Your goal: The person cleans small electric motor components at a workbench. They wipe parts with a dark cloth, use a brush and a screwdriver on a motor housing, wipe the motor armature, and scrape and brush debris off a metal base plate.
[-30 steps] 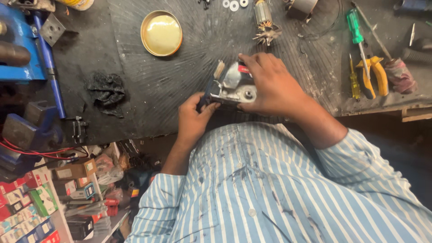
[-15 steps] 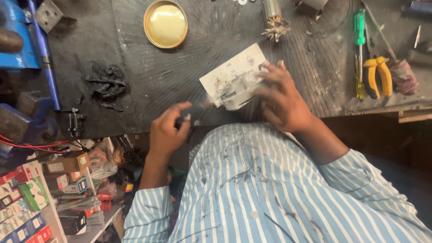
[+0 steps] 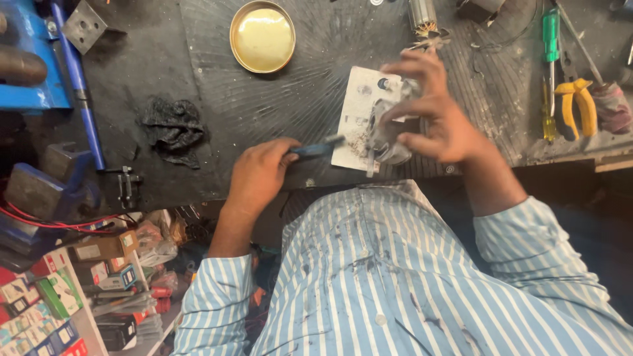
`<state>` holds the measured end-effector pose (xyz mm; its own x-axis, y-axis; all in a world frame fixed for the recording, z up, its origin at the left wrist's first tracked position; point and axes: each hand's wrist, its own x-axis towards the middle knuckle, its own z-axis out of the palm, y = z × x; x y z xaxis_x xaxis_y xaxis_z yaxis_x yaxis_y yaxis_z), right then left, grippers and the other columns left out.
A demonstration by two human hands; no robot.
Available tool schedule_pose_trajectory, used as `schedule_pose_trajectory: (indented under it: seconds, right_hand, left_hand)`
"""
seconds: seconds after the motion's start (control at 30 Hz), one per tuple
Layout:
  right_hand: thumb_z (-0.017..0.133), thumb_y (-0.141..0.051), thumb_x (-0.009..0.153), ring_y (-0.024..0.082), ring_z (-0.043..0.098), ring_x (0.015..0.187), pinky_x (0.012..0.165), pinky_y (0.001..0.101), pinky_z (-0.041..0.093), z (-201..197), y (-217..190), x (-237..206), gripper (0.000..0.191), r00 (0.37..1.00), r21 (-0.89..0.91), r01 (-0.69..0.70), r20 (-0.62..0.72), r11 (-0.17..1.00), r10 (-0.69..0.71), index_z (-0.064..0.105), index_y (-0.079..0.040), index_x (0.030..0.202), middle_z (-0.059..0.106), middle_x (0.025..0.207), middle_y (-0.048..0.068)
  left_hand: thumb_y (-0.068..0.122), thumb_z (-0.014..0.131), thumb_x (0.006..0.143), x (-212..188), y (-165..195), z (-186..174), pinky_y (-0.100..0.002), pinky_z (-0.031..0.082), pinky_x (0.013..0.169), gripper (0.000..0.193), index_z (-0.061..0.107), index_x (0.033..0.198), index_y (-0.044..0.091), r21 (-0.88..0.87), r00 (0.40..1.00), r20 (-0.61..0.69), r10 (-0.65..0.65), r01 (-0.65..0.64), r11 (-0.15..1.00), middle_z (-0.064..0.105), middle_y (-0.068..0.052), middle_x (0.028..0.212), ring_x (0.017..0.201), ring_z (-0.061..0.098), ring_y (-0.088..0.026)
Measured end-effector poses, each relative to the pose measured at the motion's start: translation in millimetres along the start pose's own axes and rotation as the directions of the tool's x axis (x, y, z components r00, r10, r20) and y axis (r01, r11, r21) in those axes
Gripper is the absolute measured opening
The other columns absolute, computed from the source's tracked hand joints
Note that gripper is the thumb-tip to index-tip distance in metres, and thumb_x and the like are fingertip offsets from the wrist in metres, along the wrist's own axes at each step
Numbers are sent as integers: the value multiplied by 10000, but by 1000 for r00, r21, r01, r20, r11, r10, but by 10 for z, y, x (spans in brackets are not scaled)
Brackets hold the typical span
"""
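Observation:
My left hand [image 3: 258, 177] grips a small blue-handled tool [image 3: 318, 148] whose tip points right toward a white paper card [image 3: 357, 105] lying on the dark workbench [image 3: 198, 79]. Greyish debris sits on the card by the tool's tip. My right hand [image 3: 435, 112] holds a grey metal motor housing [image 3: 389, 132] tilted above the card's right edge, fingers wrapped over its top.
A round brass tin lid [image 3: 262, 36] lies at the back. A black rag [image 3: 173, 125] sits left of centre. A motor armature [image 3: 422, 16], a green screwdriver [image 3: 550, 39] and yellow-handled pliers [image 3: 575, 105] are on the right. A blue vise [image 3: 39, 72] stands at the left; boxes fill shelves below.
Both hands were together on the motor part a second ago. They have separated: the left hand drew back left with the tool, and the right lifted the housing above the card.

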<state>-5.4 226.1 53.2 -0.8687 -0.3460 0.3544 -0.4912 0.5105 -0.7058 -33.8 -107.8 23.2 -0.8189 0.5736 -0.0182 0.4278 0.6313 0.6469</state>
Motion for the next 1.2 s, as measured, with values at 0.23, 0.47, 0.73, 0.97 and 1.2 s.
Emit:
schedule_pose_trajectory:
  seconds: [0.23, 0.47, 0.73, 0.97, 1.2]
  right_hand:
    - [803, -234, 919, 388, 445, 1476, 1247, 472, 401, 481, -372, -268, 813, 731, -93, -667, -271, 739, 626, 354, 3, 1554, 417, 1529, 249]
    - [778, -124, 880, 424, 421, 1503, 1274, 448, 381, 509, -177, -247, 927, 815, -232, -573, -257, 786, 519, 246, 66, 1614, 384, 1593, 292]
    - [782, -83, 815, 381, 408, 1545, 1282, 420, 354, 293, -172, -252, 850, 836, -159, -547, -160, 822, 525, 378, -23, 1561, 412, 1637, 218]
    - [773, -87, 807, 356, 449, 1525, 1271, 409, 383, 328, -190, -212, 800, 829, -123, -551, -191, 825, 525, 424, -30, 1524, 450, 1616, 199]
    - [781, -98, 814, 360, 468, 1504, 1261, 413, 392, 353, -146, -209, 773, 865, -176, -493, -199, 852, 460, 445, -17, 1506, 466, 1600, 191]
  left_hand:
    - [126, 639, 928, 188, -31, 134, -439, 550, 610, 293, 696, 1203, 208, 104, 968, 135, 211, -226, 969, 667, -79, 901, 737, 711, -309]
    - [59, 566, 900, 587, -163, 257, -507, 547, 611, 311, 661, 1179, 159, 155, 951, 187, 245, -275, 949, 690, -112, 949, 725, 701, -383]
    - [36, 541, 907, 684, -134, 330, -567, 547, 701, 317, 649, 1187, 136, 51, 972, 173, 159, -170, 984, 740, -176, 1016, 840, 703, -456]
    - [44, 583, 915, 870, -164, 313, -564, 553, 736, 251, 687, 1126, 133, 46, 955, 232, 183, -199, 979, 754, -173, 1002, 877, 711, -452]
    - [24, 580, 851, 950, -227, 432, -566, 555, 766, 308, 693, 1118, 128, 86, 916, 337, 217, -259, 962, 740, -224, 972, 873, 701, -471]
